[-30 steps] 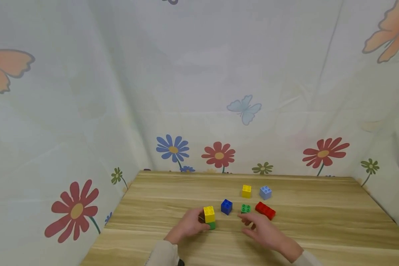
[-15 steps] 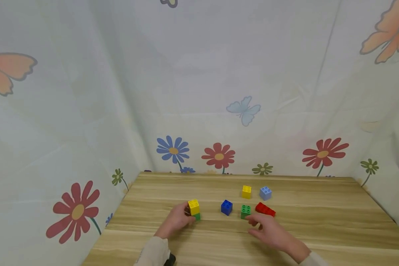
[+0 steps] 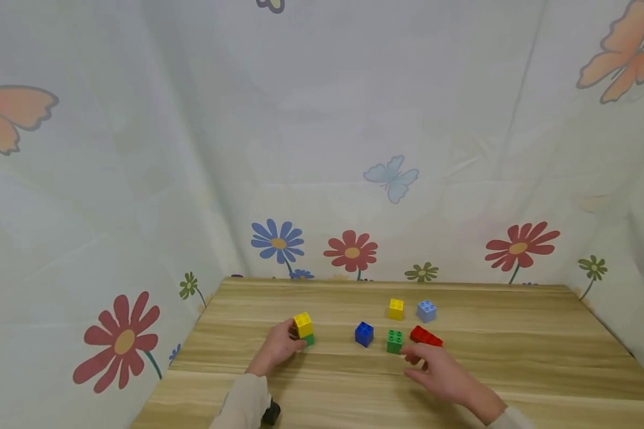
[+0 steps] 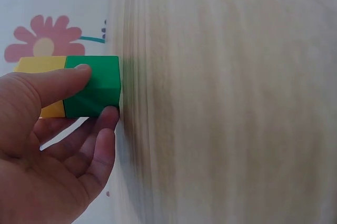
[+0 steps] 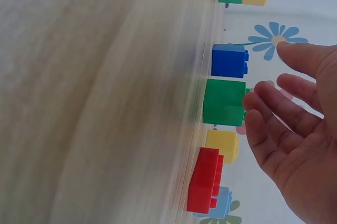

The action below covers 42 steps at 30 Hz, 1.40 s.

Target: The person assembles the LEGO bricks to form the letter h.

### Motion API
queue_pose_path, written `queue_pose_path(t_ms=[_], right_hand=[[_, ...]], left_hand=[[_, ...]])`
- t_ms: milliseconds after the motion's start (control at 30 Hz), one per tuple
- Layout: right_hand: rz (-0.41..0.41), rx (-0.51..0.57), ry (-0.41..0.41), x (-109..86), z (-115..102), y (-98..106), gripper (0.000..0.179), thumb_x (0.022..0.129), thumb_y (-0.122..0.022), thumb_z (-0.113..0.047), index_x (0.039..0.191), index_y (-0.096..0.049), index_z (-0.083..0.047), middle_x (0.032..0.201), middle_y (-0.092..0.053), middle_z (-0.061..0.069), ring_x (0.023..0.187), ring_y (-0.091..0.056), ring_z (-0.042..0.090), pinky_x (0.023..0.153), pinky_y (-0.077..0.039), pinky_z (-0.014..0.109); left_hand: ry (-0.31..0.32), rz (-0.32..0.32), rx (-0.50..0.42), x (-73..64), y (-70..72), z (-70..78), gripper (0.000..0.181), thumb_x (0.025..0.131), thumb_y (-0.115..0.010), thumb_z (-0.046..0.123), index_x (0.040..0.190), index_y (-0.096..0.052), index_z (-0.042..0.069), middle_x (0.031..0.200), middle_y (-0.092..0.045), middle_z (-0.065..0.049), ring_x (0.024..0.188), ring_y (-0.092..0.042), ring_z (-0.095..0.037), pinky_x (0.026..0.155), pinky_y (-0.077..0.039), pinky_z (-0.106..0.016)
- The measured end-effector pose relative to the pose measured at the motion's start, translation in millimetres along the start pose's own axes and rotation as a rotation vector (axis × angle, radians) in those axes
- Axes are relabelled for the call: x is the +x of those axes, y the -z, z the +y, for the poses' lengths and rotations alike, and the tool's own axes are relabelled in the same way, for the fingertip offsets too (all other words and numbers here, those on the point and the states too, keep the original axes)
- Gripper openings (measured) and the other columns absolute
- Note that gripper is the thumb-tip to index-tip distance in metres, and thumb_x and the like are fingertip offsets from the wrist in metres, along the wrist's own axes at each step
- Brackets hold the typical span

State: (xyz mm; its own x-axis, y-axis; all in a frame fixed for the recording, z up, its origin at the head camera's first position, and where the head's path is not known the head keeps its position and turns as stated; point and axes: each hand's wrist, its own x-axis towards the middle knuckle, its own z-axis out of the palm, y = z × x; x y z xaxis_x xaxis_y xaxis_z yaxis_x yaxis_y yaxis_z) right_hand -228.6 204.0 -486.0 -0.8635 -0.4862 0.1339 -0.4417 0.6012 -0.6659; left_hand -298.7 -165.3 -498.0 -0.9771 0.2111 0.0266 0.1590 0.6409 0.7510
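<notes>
My left hand (image 3: 280,345) pinches a two-brick stack at the left of the table, a yellow brick (image 3: 303,325) on top of a green brick (image 4: 102,88). In the left wrist view the thumb lies on the green brick's side, and the stack's base is right at the tabletop. My right hand (image 3: 441,370) hovers with relaxed, slightly bent fingers and holds nothing. Its fingertips are beside a second green brick (image 3: 394,342), near the studs in the right wrist view. A dark blue brick (image 3: 364,334) sits left of that green one, a long red brick (image 3: 426,336) right of it.
Farther back on the wood-grain table (image 3: 515,339) stand another yellow brick (image 3: 396,309) and a light blue brick (image 3: 426,311). A pale curtain (image 3: 322,131) printed with flowers and butterflies hangs behind the table and at its sides.
My left hand has carried the yellow-and-green stack left and farther back. My right hand has drawn slightly right and back, uncovering more of the second green brick.
</notes>
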Motion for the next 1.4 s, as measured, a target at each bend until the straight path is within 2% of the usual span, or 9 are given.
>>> queue_pose_path(t_ms=[133, 267, 500, 667, 867, 1000, 1100, 1200, 1400], right_hand=[[0.003, -0.004, -0.001, -0.4, -0.8, 0.5, 0.032, 0.088, -0.068, -0.018, 0.117, -0.062, -0.006, 0.103, -0.064, 0.004, 0.089, -0.059, 0.016, 0.068, -0.050, 0.025], [0.009, -0.020, 0.000, -0.8, -0.4, 0.9, 0.031, 0.088, -0.068, -0.018, 0.117, -0.062, -0.007, 0.102, -0.064, 0.003, 0.088, -0.059, 0.015, 0.068, -0.050, 0.025], [0.035, -0.023, 0.016, -1.7, 0.9, 2.1, 0.031, 0.088, -0.068, -0.016, 0.117, -0.062, -0.005, 0.102, -0.063, 0.004, 0.089, -0.058, 0.021, 0.069, -0.050, 0.027], [0.085, -0.060, 0.046, 0.3, 1.9, 2.5, 0.029, 0.086, -0.070, -0.015, 0.112, -0.064, -0.004, 0.101, -0.062, 0.004, 0.089, -0.057, 0.023, 0.068, -0.049, 0.026], [0.146, -0.095, 0.067, 4.5, 1.1, 4.4, 0.031, 0.083, -0.073, -0.014, 0.111, -0.064, -0.004, 0.102, -0.061, 0.005, 0.090, -0.058, 0.027, 0.068, -0.049, 0.029], [0.170, -0.124, 0.077, 8.2, 1.5, 4.2, 0.032, 0.082, -0.074, -0.016, 0.110, -0.064, -0.005, 0.102, -0.060, 0.006, 0.090, -0.057, 0.028, 0.069, -0.049, 0.031], [0.175, -0.146, 0.080, 11.2, 2.1, 3.2, 0.032, 0.082, -0.074, -0.017, 0.110, -0.063, -0.005, 0.102, -0.060, 0.006, 0.091, -0.058, 0.028, 0.069, -0.049, 0.031], [0.169, -0.152, 0.059, 14.2, 2.0, 2.0, 0.031, 0.083, -0.073, -0.017, 0.111, -0.063, -0.006, 0.103, -0.059, 0.006, 0.094, -0.058, 0.028, 0.071, -0.049, 0.033], [0.177, -0.166, 0.005, 19.6, 1.3, -0.4, 0.033, 0.082, -0.075, -0.017, 0.112, -0.064, -0.008, 0.110, -0.059, 0.002, 0.100, -0.057, 0.024, 0.081, -0.049, 0.041]], left_hand=[[0.000, -0.003, 0.001, 1.1, 0.1, -4.5, 0.042, 0.082, -0.072, 0.009, 0.118, -0.054, -0.003, 0.106, -0.061, -0.012, 0.093, -0.059, -0.025, 0.081, -0.050, -0.042], [-0.032, 0.001, 0.016, 0.2, 1.9, -6.2, 0.038, 0.082, -0.072, 0.010, 0.114, -0.056, -0.004, 0.106, -0.062, -0.013, 0.093, -0.060, -0.027, 0.080, -0.050, -0.043], [-0.065, 0.032, 0.045, -10.8, 6.7, -4.1, 0.032, 0.081, -0.072, 0.008, 0.107, -0.060, -0.007, 0.102, -0.063, -0.017, 0.090, -0.061, -0.028, 0.077, -0.051, -0.042], [-0.078, 0.020, 0.091, -20.4, 7.0, -3.8, 0.021, 0.082, -0.070, 0.008, 0.097, -0.063, -0.004, 0.089, -0.064, -0.010, 0.080, -0.059, -0.020, 0.071, -0.051, -0.037], [-0.168, 0.001, 0.130, -32.0, 3.0, -2.1, 0.014, 0.079, -0.072, 0.008, 0.086, -0.065, -0.001, 0.078, -0.063, -0.003, 0.071, -0.057, -0.014, 0.064, -0.049, -0.029], [-0.223, -0.030, 0.137, -37.2, -2.2, 5.8, 0.014, 0.078, -0.073, 0.008, 0.084, -0.065, 0.000, 0.077, -0.063, -0.001, 0.070, -0.056, -0.012, 0.062, -0.047, -0.026], [-0.241, -0.057, 0.151, -38.1, -7.8, 13.5, 0.015, 0.078, -0.075, 0.011, 0.084, -0.064, 0.003, 0.078, -0.061, 0.000, 0.071, -0.054, -0.012, 0.063, -0.046, -0.027], [-0.242, -0.087, 0.156, -36.8, -14.5, 21.5, 0.017, 0.079, -0.075, 0.014, 0.087, -0.064, 0.005, 0.082, -0.061, 0.001, 0.074, -0.056, -0.013, 0.066, -0.047, -0.028], [-0.218, -0.134, 0.115, -31.8, -27.7, 41.6, 0.026, 0.080, -0.073, 0.012, 0.100, -0.062, 0.000, 0.096, -0.065, -0.010, 0.085, -0.064, -0.022, 0.073, -0.052, -0.033]])
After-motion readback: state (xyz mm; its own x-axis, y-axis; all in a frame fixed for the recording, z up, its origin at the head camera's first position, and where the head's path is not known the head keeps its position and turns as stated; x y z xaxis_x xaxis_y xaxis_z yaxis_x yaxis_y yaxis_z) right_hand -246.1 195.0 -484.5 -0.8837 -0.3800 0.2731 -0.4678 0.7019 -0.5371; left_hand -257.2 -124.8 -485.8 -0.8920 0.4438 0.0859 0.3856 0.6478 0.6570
